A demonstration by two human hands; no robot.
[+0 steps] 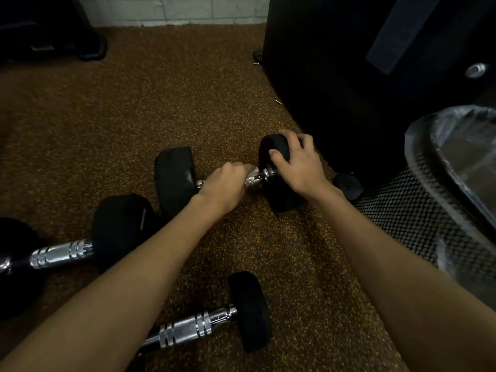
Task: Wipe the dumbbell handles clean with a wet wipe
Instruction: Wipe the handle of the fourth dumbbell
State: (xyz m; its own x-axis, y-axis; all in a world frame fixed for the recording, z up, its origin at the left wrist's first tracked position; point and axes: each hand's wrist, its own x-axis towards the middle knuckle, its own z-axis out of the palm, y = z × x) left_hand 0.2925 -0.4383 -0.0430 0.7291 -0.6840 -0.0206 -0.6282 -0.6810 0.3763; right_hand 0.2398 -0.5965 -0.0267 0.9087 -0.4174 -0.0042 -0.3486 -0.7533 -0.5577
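While right hand (298, 162) steadies dumbbell (175, 178), left hand (225, 183) grips its handle (255, 179).

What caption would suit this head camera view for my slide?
Left hand wipes a dumbbell handle with a wet wipe while the right hand steadies its end weight.

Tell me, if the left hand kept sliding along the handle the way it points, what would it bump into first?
Probably the black weight head at the handle's far end, which the right hand grips. The left hand, closed around the wet wipe, points along the handle toward it.
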